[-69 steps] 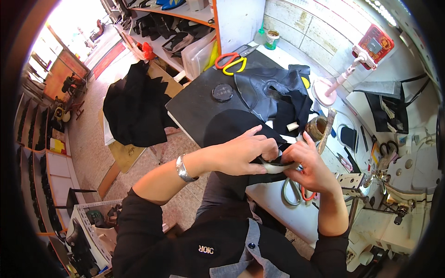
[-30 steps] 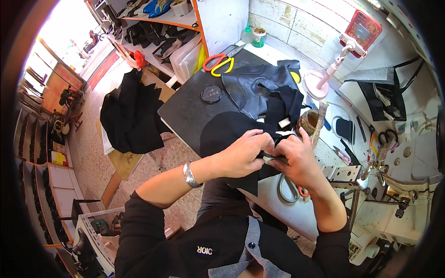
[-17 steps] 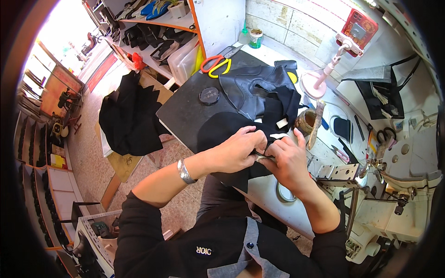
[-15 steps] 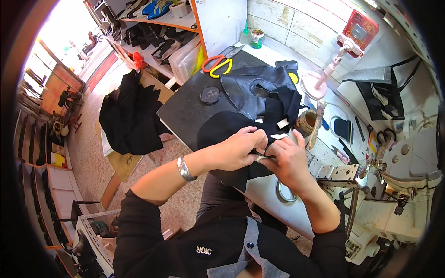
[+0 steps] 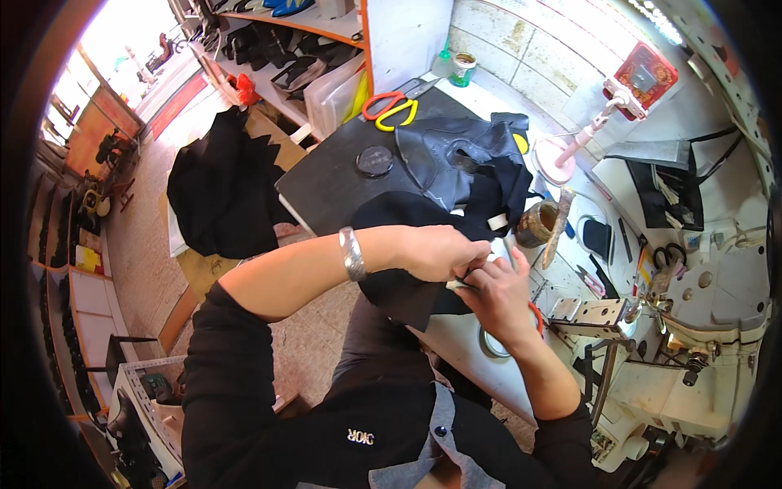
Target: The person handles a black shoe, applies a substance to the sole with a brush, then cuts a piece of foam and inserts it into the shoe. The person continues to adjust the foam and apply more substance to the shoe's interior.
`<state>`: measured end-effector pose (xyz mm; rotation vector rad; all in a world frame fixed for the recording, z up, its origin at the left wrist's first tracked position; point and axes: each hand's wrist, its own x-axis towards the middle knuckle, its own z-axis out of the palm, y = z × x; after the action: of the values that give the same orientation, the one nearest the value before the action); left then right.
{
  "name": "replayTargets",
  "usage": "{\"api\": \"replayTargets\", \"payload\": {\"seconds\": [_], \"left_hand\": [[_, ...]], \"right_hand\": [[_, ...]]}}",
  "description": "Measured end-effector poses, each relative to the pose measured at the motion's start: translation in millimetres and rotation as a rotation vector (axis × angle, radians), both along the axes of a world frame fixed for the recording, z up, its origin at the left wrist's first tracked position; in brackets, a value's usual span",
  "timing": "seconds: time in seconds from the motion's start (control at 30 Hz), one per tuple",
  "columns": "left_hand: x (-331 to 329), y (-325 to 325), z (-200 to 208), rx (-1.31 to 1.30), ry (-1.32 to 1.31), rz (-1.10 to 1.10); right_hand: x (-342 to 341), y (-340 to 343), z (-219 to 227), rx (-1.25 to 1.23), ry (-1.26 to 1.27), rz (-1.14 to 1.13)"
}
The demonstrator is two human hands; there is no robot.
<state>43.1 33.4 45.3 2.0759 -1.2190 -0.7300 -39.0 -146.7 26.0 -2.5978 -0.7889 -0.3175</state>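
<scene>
A white worktop (image 5: pixel 468 359) runs from the person's lap toward the tiled wall, with a black cutting mat (image 5: pixel 334 175) covering its far left corner and a sewing machine (image 5: pixel 684 359) standing along its right edge. A heap of black fabric and dark leather pieces (image 5: pixel 464 159) spreads over the mat's right half. Nearer the person, a piece of black fabric (image 5: pixel 399 281) hangs over the worktop's near left edge; both hands meet on it there. The left hand (image 5: pixel 436 251), a metal bracelet (image 5: pixel 352 254) on its wrist, is closed over the cloth's upper edge, pinching it. The right hand (image 5: pixel 497 295) grips the same edge just beside it, fingers curled around the cloth and a small pale thing too hidden to name. Scissors with orange and yellow handles (image 5: pixel 391 106) lie at the mat's far edge, a round black disc (image 5: pixel 374 160) near its middle. A brown glue pot (image 5: pixel 538 224) with a stick in it stands just right of the heap.
</scene>
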Motion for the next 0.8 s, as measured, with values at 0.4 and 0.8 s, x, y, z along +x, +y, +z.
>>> {"api": "replayTargets", "payload": {"seconds": [0.4,0.8], "left_hand": [[-16.9,37.3,-34.5,-0.226,-0.129,0.116],[-55.3,-4.4,-6.7,-0.142,-0.119,0.076]], "right_hand": [[25.6,-81.9,17.8,0.371,-0.391,-0.445],[45.6,-92.4,-44.9,0.088,-0.416,-0.480]]}}
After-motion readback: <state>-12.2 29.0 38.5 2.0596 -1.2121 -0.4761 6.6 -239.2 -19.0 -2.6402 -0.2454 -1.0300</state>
